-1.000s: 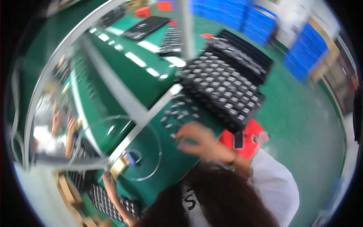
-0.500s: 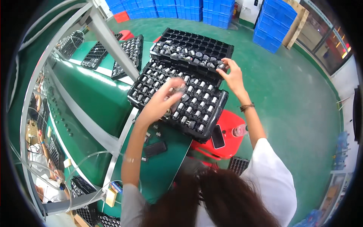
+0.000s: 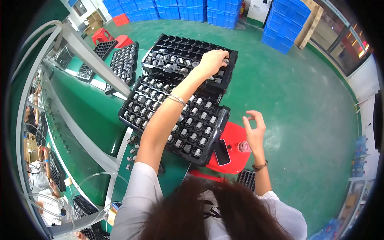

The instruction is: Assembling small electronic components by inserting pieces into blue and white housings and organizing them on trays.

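Trays (image 3: 58,172), black and pocketed, stood at the far left beside co-workers (image 3: 44,204) in white; these were too small and bent by the lens for me to make out their contents. Past a pale metal frame (image 3: 94,56), a long black tray (image 3: 135,66) held rows of grey and dark pieces. Loose grey parts (image 3: 132,151) lay on a green worktop (image 3: 176,172), next to a dark item mostly covered by the wearer's left forearm. In the centre, the lower tray (image 3: 215,134) held silver-and-black cylindrical parts, one to a pocket, its middle hidden under that same forearm. Just behind it, the upper tray (image 3: 180,45) held mixed grey and black parts in its nearer rows, with dark pockets beyond. The left hand (image 3: 214,63) reached down over this tray's right side, fingers bent onto the parts; whether they pinched one could not be told. Right of the trays, a red stool (image 3: 234,163) carried a phone (image 3: 222,153) and a clear container (image 3: 244,147), its contents unclear. Below, another black tray (image 3: 247,179) was partly hidden. The right hand (image 3: 256,127) hung in the air, thumb and forefinger curved apart. Farther right, stacked blue crates (image 3: 286,24) were cut off by the top edge
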